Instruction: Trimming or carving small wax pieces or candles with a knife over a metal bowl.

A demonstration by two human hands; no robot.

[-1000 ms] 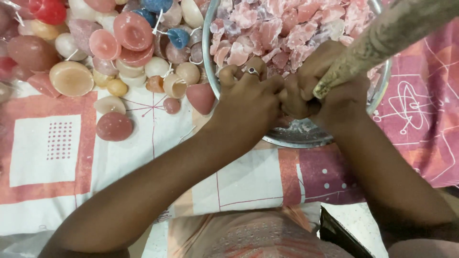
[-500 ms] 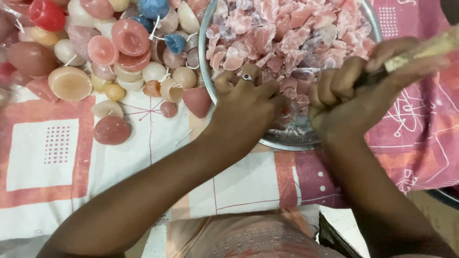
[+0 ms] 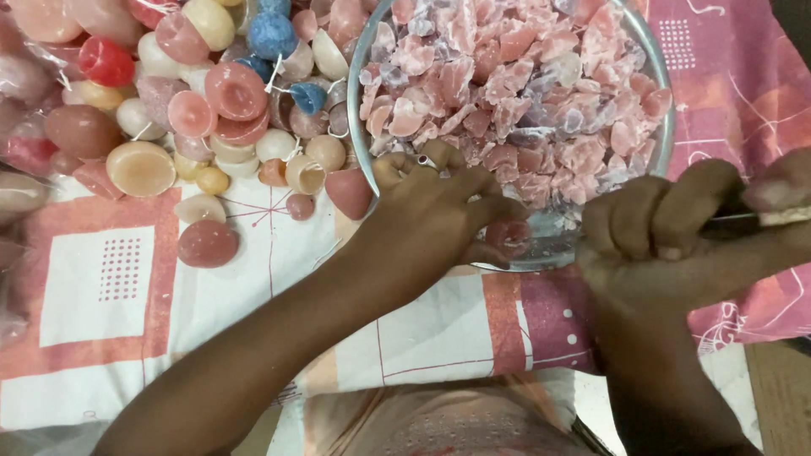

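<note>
A round metal bowl [image 3: 363, 93] holds a heap of broken pink wax chunks [image 3: 515, 84]. My left hand [image 3: 431, 215], a ring on one finger, rests at the bowl's near rim and pinches a pink wax piece [image 3: 509, 236] over the bare metal bottom. My right hand [image 3: 667, 236] is fisted around a knife handle [image 3: 731, 222] at the bowl's right near edge. The blade runs off to the right, mostly hidden by a blurred pale shape [image 3: 781, 198].
A pile of small moulded candles [image 3: 194, 110] in pink, cream, red and blue lies left of the bowl; one pink candle [image 3: 207, 243] sits apart nearer me. Everything rests on a pink and white patterned cloth [image 3: 118, 279]. A wooden surface [image 3: 777, 397] shows at lower right.
My right hand with the knife has drawn away from my left hand to the right, out past the bowl's rim. My left hand stays at the near rim with the wax piece.
</note>
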